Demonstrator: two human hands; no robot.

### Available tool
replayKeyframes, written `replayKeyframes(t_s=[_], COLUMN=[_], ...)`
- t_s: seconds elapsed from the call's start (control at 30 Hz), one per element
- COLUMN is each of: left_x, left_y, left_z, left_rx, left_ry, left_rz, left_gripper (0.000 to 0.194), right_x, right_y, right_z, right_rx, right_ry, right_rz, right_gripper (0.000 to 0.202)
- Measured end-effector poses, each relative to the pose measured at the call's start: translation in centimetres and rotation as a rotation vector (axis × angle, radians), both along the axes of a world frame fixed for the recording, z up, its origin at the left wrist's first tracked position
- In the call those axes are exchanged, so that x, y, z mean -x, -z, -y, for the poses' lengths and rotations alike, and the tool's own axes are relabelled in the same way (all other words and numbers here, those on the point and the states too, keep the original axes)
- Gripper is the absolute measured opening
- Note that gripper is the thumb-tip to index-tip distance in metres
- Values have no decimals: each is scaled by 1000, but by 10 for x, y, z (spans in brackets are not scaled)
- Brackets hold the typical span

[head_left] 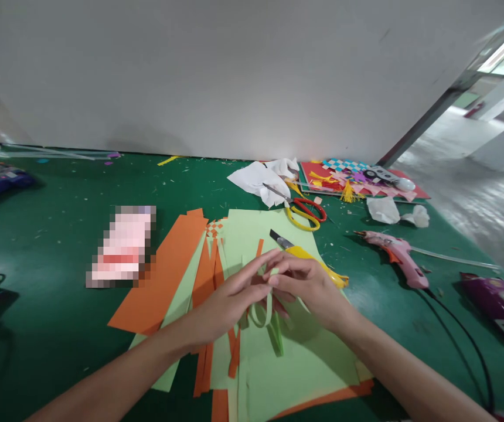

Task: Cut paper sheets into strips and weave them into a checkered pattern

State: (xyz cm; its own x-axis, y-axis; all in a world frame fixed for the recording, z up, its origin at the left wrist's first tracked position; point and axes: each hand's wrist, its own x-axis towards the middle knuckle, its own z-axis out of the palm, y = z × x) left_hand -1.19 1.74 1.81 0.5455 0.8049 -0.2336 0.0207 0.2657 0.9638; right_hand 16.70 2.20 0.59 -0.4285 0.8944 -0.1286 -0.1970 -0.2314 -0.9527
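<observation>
My left hand [243, 290] and my right hand [302, 281] meet above a stack of light green paper [300, 375]. Between their fingertips is a narrow light green paper strip [261, 316], bent into a loop that hangs below. Both hands are closed, with thumb and fingers pinching the strip. Under and left of the hands lie orange paper strips [203, 363] and a wider orange sheet [164, 278]. A yellow utility knife [307, 253] with its blade out lies just beyond my right hand. A small orange-and-green woven checker piece [215, 228] shows at the stack's top.
A pink glue gun [399, 252] with a black cord lies at right, beside crumpled white paper [382, 210]. Red-and-yellow scissors [305, 212] rest behind the stack. A purple packet [500, 308] is at the far right. A blurred pink item [122, 243] lies left; a wall rises behind the green table.
</observation>
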Motion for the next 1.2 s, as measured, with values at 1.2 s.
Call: replayKeyframes(t_s=[1.2], left_x=[-2], left_y=[7], left_z=[-9], left_rx=[133], left_ry=[-90], left_rz=[261], left_gripper=[28], right_x=[-4], right_y=[-5], right_z=[-3], right_rx=[-325], right_ry=[213], right_rz=[334], right_gripper=[26])
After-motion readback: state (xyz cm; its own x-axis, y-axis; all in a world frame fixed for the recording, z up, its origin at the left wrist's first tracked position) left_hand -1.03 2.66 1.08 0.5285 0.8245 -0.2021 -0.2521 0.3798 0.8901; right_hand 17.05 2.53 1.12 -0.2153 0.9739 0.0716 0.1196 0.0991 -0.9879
